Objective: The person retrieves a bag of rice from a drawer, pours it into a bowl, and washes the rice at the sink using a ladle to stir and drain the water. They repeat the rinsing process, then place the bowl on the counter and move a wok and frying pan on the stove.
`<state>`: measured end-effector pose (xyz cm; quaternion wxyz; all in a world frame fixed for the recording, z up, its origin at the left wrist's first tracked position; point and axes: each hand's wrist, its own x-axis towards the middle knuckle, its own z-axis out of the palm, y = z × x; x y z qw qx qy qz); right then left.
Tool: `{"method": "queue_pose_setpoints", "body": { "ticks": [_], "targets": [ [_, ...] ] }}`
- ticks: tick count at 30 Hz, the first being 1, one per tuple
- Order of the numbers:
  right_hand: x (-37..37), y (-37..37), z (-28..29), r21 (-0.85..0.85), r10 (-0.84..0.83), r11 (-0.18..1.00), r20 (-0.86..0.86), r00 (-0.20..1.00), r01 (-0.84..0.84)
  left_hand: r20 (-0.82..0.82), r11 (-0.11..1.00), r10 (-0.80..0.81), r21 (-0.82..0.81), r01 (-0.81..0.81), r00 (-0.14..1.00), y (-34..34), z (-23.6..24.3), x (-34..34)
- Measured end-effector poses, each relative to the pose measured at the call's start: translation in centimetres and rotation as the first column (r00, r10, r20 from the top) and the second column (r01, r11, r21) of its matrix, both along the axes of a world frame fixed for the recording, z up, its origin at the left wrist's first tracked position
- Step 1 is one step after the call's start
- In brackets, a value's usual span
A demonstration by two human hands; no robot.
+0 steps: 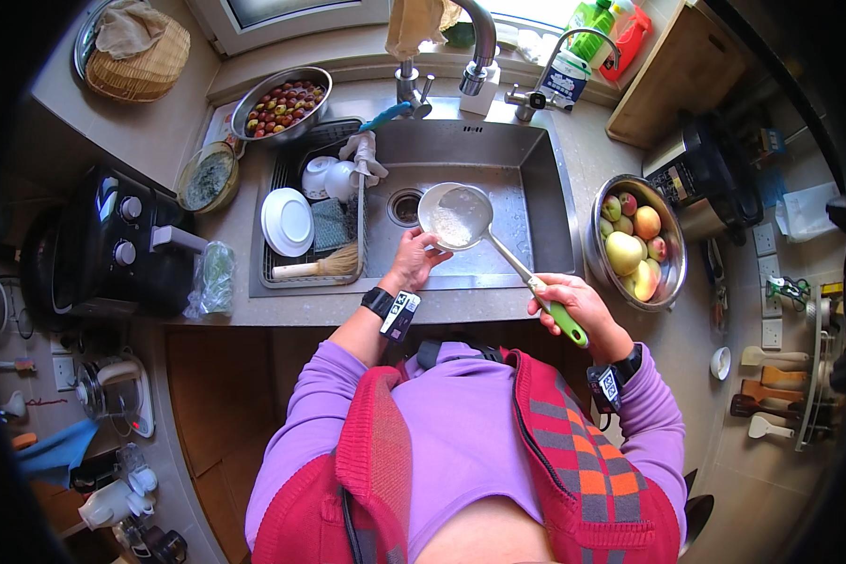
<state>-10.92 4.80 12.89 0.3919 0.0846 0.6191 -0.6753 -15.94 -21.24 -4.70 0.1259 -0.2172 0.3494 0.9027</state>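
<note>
Over the sink (540, 207), my right hand (562, 303) is closed round the green and metal handle of a round strainer or ladle (449, 207) with whitish contents. My left hand (416, 256) grips the lower left rim of its round head, fingers curled at the edge. The sink drain (404, 207) shows just left of the head. A rack (316, 267) at the sink's left holds white plates (287, 221), white bowls (332, 179), a cloth and a brush.
Steel bowls of red fruit (286, 111) and of apples or peaches (634, 240) flank the sink. A glass bowl (207, 183), black appliance (122, 244) and bagged greens (214, 282) sit left. Two taps (479, 66) stand behind. A board (656, 89) leans back right.
</note>
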Motion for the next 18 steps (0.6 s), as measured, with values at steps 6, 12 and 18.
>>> {"method": "queue_pose_setpoints", "body": {
  "ticks": [6,12,18],
  "targets": [
    [0.5,0.6,2.7,0.051,-0.025,0.998,-0.119,0.993,0.031,-0.012,1.0,-0.018,-0.023,0.018,1.0,-0.2,0.5,-0.1],
    [1.4,0.2,2.4,0.334,0.165,0.942,-0.424,0.89,-0.016,-0.013,1.0,-0.015,-0.019,0.015,1.0,-0.3,0.9,0.0],
    [0.8,-1.0,-2.3,0.721,0.648,0.677,-0.68,0.344,0.149,-0.019,1.0,-0.02,-0.017,0.019,1.0,-0.3,1.1,0.1]
  ]
}}
